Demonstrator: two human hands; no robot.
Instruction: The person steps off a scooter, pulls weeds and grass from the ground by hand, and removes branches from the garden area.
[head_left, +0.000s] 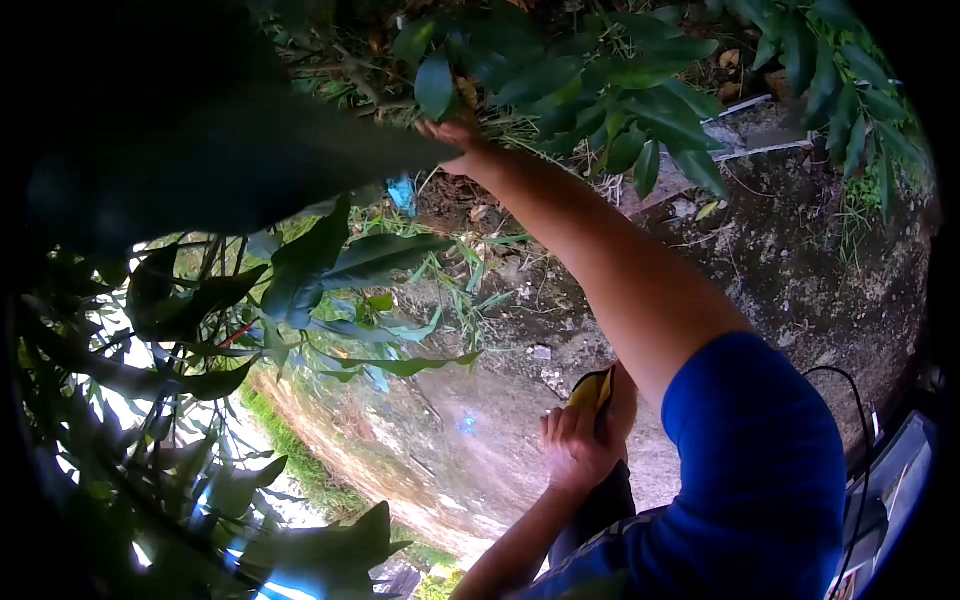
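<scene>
My right hand (456, 146) reaches out at full arm's length to the soil and grass by the plants. A dark blurred leaf in the foreground covers part of it; the fingers that show look stretched and apart from the thumb. Closer to my body, my left hand (578, 446) is closed, its fingers curled round a yellow and black item (591, 388) whose kind I cannot make out. Dry brown leaves and grass stalks lie around the right hand. A scrap of bright blue material (402, 195) lies on the ground just below it.
Leafy branches (380, 262) crowd the left side, close to the camera. More green foliage (640, 100) hangs at the top. Rough, stained concrete (790, 250) spreads under the arm. A thin black cable (862, 430) curves down at the right beside a pale-edged panel (900, 470).
</scene>
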